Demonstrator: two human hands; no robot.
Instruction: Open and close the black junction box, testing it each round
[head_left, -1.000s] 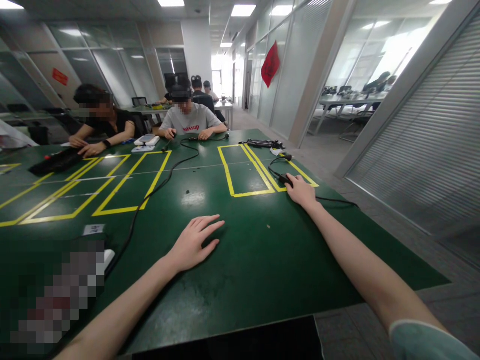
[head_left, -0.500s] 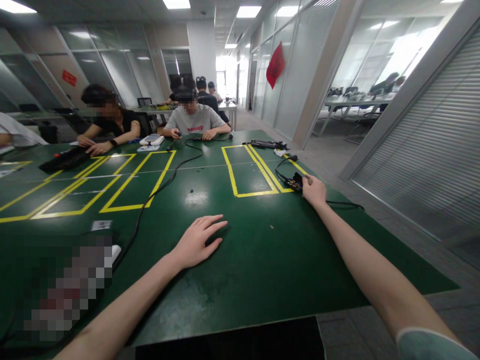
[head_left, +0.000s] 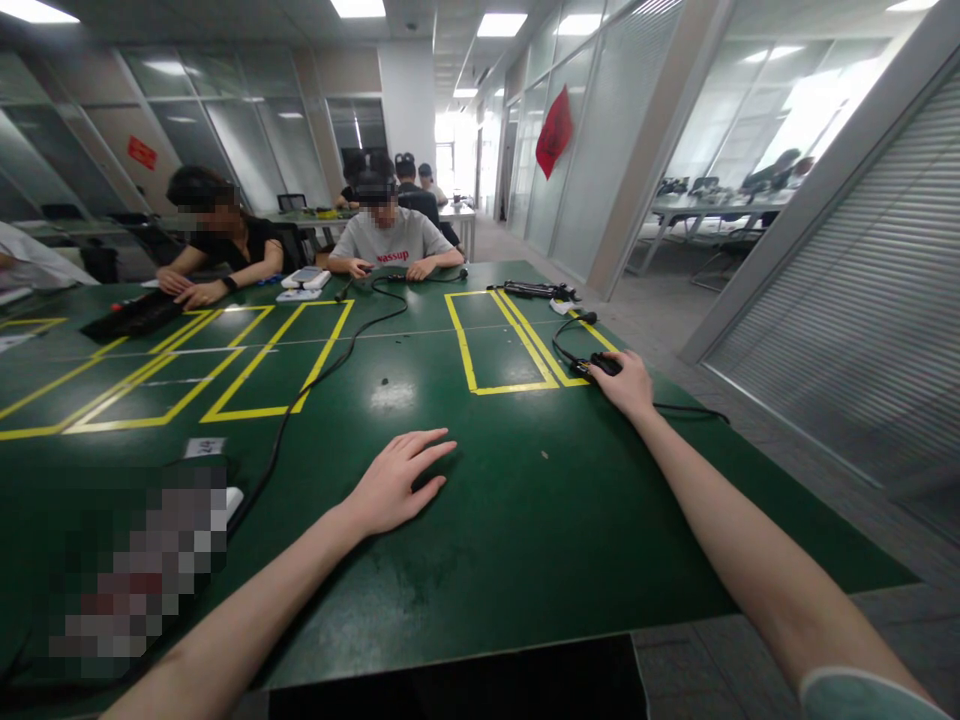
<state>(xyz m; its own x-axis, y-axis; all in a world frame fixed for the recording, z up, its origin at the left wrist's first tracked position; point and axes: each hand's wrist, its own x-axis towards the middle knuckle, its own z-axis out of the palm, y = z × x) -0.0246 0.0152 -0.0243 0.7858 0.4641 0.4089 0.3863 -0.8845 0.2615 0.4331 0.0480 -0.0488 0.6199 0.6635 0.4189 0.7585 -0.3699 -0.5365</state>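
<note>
My left hand [head_left: 394,485] lies flat on the green table [head_left: 510,520], fingers spread, holding nothing. My right hand [head_left: 624,382] reaches far to the right and closes over a small black device [head_left: 600,364] on a black cable [head_left: 559,345], at the corner of a yellow taped rectangle [head_left: 499,345]. The cable runs on past my wrist toward the table's right edge.
Another long black cable [head_left: 300,395] crosses the table to the far side, where two seated people handle small items. Black tools [head_left: 532,289] lie at the far right. More yellow taped rectangles [head_left: 225,365] mark the left. A white label [head_left: 204,447] and a blurred patch sit near left.
My right hand went from resting on the cable to lifting the black device at the tape corner, then settled over it again. My left hand stayed flat in place.
</note>
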